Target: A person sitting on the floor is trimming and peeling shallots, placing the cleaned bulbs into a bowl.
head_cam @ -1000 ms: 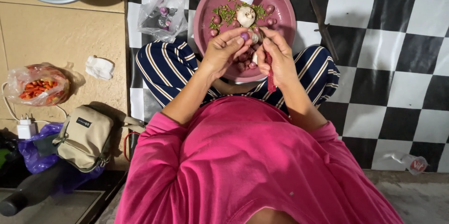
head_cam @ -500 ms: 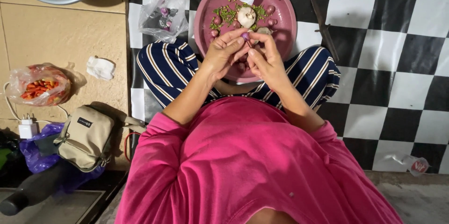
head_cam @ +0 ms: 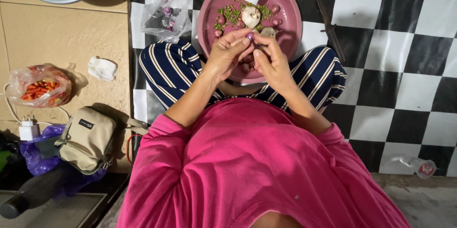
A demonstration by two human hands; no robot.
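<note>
Peeling a shallot (head_cam: 250, 37), left hand (head_cam: 228, 56) and right hand (head_cam: 271, 61) pinch it together; several whole ones wait on the tray (head_cam: 290, 37).

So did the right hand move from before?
Yes. The right hand slid a bit left toward the left hand, judged against the garlic on the pink plate; its fingers now meet the left ones.
</note>
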